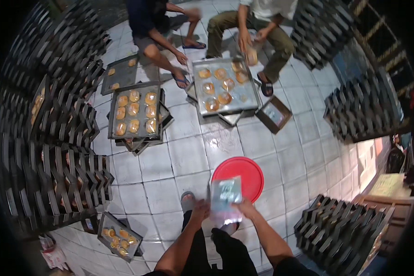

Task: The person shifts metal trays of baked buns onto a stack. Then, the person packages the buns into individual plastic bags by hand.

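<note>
A clear plastic packet (pixel 226 195) with pale print is held up in front of me, overlapping a round red lid (pixel 250 177) on the tiled floor. My right hand (pixel 246 209) grips the packet's right side. At its lower left edge is my left hand (pixel 200 212), fingers curled and blurred; whether they pinch the plastic is unclear. Beyond the lid, a tray of round buns (pixel 223 110) rests on stacked trays. Left of it stands another stack topped by a tray of buns (pixel 142 137).
Two people sit at the far side, one (pixel 147 27) in dark clothes, one (pixel 273 41) holding a wrapped bun. Tray racks (pixel 69 179) line the left; another rack (pixel 340 230) stands lower right. An open box (pixel 285 120) and a small tray of buns (pixel 133 250) lie on the floor.
</note>
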The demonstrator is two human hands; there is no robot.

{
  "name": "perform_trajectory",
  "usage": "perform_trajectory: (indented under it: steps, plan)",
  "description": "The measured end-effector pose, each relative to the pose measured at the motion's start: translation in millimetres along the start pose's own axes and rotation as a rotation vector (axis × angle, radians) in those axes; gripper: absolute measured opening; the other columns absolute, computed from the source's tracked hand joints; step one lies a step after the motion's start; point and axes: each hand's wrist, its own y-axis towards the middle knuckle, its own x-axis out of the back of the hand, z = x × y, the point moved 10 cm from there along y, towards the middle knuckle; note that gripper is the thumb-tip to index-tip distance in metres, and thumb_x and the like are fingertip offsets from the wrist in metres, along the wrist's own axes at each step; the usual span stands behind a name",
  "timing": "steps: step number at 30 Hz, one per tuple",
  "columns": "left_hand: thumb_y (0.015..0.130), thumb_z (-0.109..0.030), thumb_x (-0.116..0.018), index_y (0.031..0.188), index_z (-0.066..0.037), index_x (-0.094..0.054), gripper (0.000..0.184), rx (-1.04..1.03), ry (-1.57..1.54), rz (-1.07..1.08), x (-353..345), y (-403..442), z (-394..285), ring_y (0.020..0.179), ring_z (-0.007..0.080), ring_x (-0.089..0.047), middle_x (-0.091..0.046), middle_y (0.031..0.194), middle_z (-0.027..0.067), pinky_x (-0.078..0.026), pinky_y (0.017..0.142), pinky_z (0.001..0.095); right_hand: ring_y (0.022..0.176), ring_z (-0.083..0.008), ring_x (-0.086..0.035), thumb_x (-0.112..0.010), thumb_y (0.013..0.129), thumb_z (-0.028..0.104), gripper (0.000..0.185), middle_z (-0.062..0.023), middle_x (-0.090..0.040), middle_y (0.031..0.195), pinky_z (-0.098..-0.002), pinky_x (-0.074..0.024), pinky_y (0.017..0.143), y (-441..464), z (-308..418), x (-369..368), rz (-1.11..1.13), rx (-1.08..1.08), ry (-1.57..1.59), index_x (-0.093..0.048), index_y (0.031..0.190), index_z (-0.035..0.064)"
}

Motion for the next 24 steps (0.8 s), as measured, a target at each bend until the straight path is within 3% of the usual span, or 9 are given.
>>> perform_trajectory:
  steps: [1,2,4,6,9,12,13,17,24]
  plan:
    - [0.091,-0.007,-0.06,0.134,-0.006,-0.044,0.046,0.069,-0.056,-0.032,-8,-8,-15,0.105,0.022,-0.06,-0.059,0.118,0.0086,-0.05,0.087,0.0347,0.099,-0.0164,-0.061,-0.074,0.079,0.01,0.043,-0.0073,-0.066,0.108,-0.0317,-0.0491,0.088,2,-5,-4,0.073,-0.247,0.005,-0.061,0.119,0.0022]
    - [0.09,-0.009,-0.061,0.13,-0.005,-0.047,0.042,0.14,-0.111,-0.062,-19,-24,-32,0.103,0.0212,-0.06,-0.061,0.113,0.0084,-0.05,0.086,0.0348,0.107,-0.0172,-0.058,-0.076,0.078,0.011,0.049,-0.0073,-0.065,0.114,-0.0333,-0.0454,0.094,-64,56,-61,0.024,0.132,-0.174,-0.058,0.123,0.003]
    - [0.09,-0.012,-0.064,0.122,-0.003,-0.054,0.035,0.285,-0.216,-0.105,-57,-68,-91,0.099,0.0196,-0.062,-0.064,0.105,0.008,-0.052,0.082,0.0352,0.109,-0.0176,-0.056,-0.076,0.078,0.01,0.061,-0.0062,-0.062,0.12,-0.0332,-0.0437,0.097,-72,55,-93,0.174,-0.097,-0.184,-0.049,0.132,0.004]
    - [0.089,-0.009,-0.064,0.116,-0.001,-0.058,0.029,0.149,-0.196,-0.113,-68,-94,-157,0.091,0.0188,-0.063,-0.064,0.103,0.0085,-0.053,0.08,0.0341,0.109,-0.014,-0.056,-0.074,0.081,0.005,0.054,-0.0043,-0.061,0.12,-0.0307,-0.0453,0.094,-83,69,-135,0.235,-0.142,0.014,-0.051,0.13,0.0057]
    - [0.089,-0.009,-0.064,0.114,-0.002,-0.059,0.027,0.099,-0.029,-0.173,-23,-122,-199,0.088,0.0163,-0.063,-0.065,0.099,0.0067,-0.052,0.08,0.0331,0.1,-0.0131,-0.057,-0.073,0.085,0.019,0.039,-0.0025,-0.063,0.101,-0.0306,-0.0461,0.089,-61,83,-177,0.443,-0.113,-0.218,-0.057,0.118,0.005]
    - [0.089,-0.008,-0.065,0.111,-0.003,-0.059,0.023,0.146,0.134,-0.209,21,-154,-237,0.083,0.0145,-0.062,-0.065,0.094,0.0049,-0.05,0.077,0.0316,0.084,-0.0112,-0.056,-0.068,0.09,0.029,0.03,0.0016,-0.057,0.085,-0.0289,-0.0477,0.079,-3,125,-166,0.349,-0.014,-0.32,-0.059,0.105,0.0049]
    - [0.088,-0.008,-0.066,0.107,-0.003,-0.06,0.02,0.13,0.09,-0.216,29,-163,-248,0.081,0.0138,-0.061,-0.064,0.091,0.004,-0.05,0.075,0.0309,0.088,-0.0151,-0.06,-0.069,0.087,0.033,0.041,-0.0026,-0.063,0.092,-0.0316,-0.0495,0.08,21,155,-150,0.265,0.176,-0.517,-0.058,0.113,0.0031]
    - [0.089,-0.01,-0.064,0.105,-0.002,-0.06,0.018,0.069,0.242,-0.245,41,-169,-274,0.083,0.0101,-0.058,-0.063,0.093,0.0014,-0.049,0.074,0.0282,0.113,-0.0322,-0.058,-0.073,0.078,0.037,0.061,-0.0179,-0.059,0.123,-0.0414,-0.0482,0.093,133,166,-59,0.076,0.039,-1.33,-0.053,0.126,0.007]
    - [0.089,-0.02,-0.064,0.1,0.002,-0.066,0.025,0.033,0.439,-0.416,67,-108,-259,0.077,0.0103,-0.059,-0.066,0.083,0.0067,-0.049,0.069,0.0309,0.109,-0.0318,-0.061,-0.047,0.09,0.02,0.057,-0.0122,-0.059,0.127,-0.0516,-0.0507,0.087,228,103,-5,0.148,0.123,-2.012,-0.035,0.146,0.0216]
